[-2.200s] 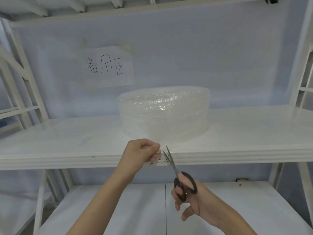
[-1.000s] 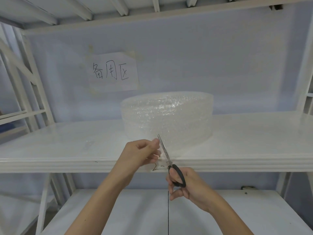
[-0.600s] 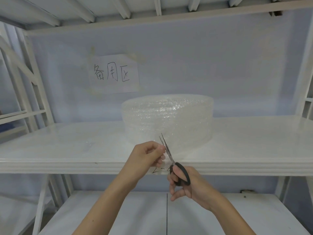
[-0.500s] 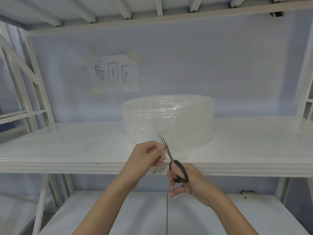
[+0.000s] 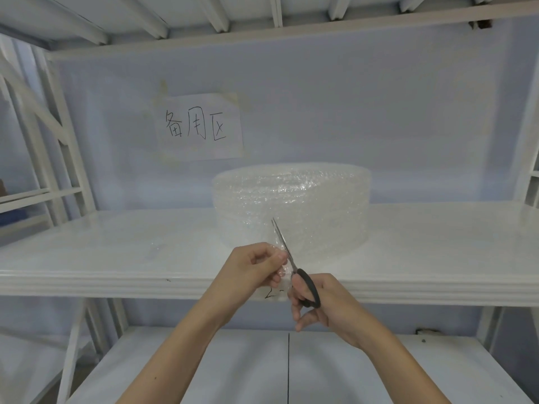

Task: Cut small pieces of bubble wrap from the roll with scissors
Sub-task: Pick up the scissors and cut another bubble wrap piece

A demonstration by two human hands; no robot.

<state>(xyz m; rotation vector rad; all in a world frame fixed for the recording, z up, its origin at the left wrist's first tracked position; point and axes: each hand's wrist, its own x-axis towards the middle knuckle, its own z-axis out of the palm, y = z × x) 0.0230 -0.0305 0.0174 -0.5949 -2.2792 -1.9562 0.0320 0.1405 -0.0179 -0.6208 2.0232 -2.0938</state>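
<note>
A wide roll of clear bubble wrap [image 5: 291,205] lies flat on the middle of the white shelf [image 5: 116,258]. A loose strip of the wrap hangs forward over the shelf's front edge. My left hand [image 5: 256,266] pinches that strip's free end just in front of the edge. My right hand [image 5: 318,301] grips black-handled scissors [image 5: 294,266] directly right of my left fingers. The blades are nearly together and point up and away along the strip, toward the roll. How far the cut runs is hard to tell through the clear film.
A paper sign [image 5: 198,126] with handwritten characters is taped to the blue back wall above the roll. A lower white shelf [image 5: 233,368] lies beneath my arms. White frame posts stand at the far left [image 5: 58,141] and right edges.
The scissors moved up and forward from below the shelf edge into the strip, and their blades came nearly together. My left hand kept its pinch and barely moved.
</note>
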